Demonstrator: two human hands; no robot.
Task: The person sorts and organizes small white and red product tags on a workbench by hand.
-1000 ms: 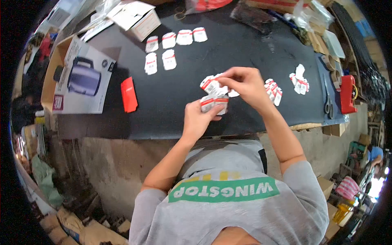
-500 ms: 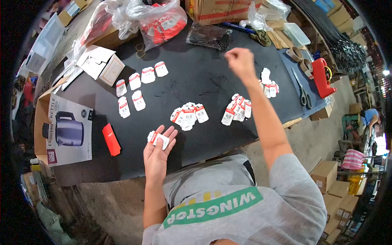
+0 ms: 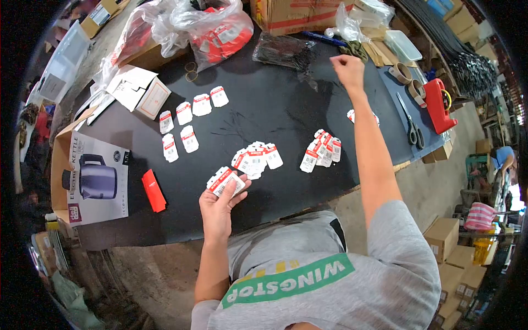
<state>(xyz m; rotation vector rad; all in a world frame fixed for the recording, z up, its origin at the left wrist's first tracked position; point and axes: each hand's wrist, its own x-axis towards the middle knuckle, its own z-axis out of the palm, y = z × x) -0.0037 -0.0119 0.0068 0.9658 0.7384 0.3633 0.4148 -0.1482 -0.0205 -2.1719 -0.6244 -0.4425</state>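
Note:
My left hand [image 3: 215,212] is closed around a small stack of white hang tags [image 3: 224,182] with red bands and barcodes, thumb on top. Just beyond it lies a fanned pile of similar tags [image 3: 256,158] on the black table. My right hand [image 3: 350,71] is raised over the far right of the table with its fingers pinched together; whatever they hold is too small to make out. Near it is a clear plastic bag of thin black strands [image 3: 281,50]. A second tag pile [image 3: 321,152] lies mid-right, and my right forearm partly covers a third pile [image 3: 352,115].
Small tag stacks [image 3: 202,104] sit at the left of the black table [image 3: 286,192], above red cards [image 3: 153,191]. An electric kettle box [image 3: 99,179] stands at the left edge. Scissors [image 3: 410,124], tape rolls [image 3: 400,72] and a red dispenser [image 3: 438,104] are at the right.
My right hand has moved to the right, away from the bag of black strands. My left hand has risen slightly, and its fingers have closed more around the tags, which now face up.

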